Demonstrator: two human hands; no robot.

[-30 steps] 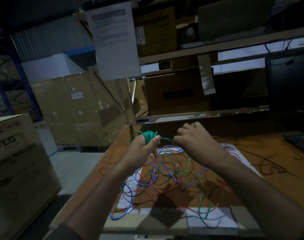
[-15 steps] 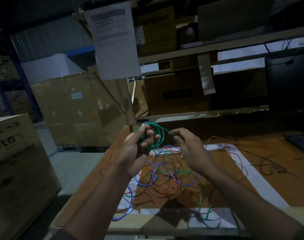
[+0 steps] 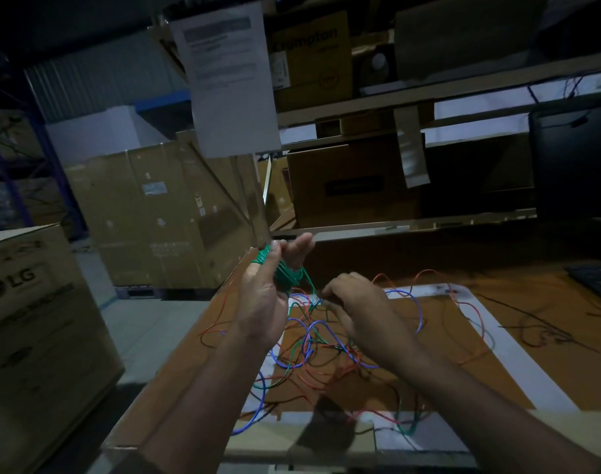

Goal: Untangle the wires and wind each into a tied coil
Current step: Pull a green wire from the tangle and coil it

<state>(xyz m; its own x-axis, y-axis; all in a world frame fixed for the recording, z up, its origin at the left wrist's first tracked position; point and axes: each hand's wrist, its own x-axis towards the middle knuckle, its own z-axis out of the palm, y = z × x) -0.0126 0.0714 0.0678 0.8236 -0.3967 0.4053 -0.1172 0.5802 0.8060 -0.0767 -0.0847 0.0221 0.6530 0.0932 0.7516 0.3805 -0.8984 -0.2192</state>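
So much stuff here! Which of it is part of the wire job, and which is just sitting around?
Part of the job:
- green wire coil, wound round the left hand
- right hand, pinching the green strand
- tangle of red, blue and green wires on the brown table

Just lying about:
- brown LG cardboard box
- hanging white paper sheet
- black keyboard

tangled wires (image 3: 326, 350) cover table centre, bare table (image 3: 548, 336) right, keyboard (image 3: 596, 280) far right
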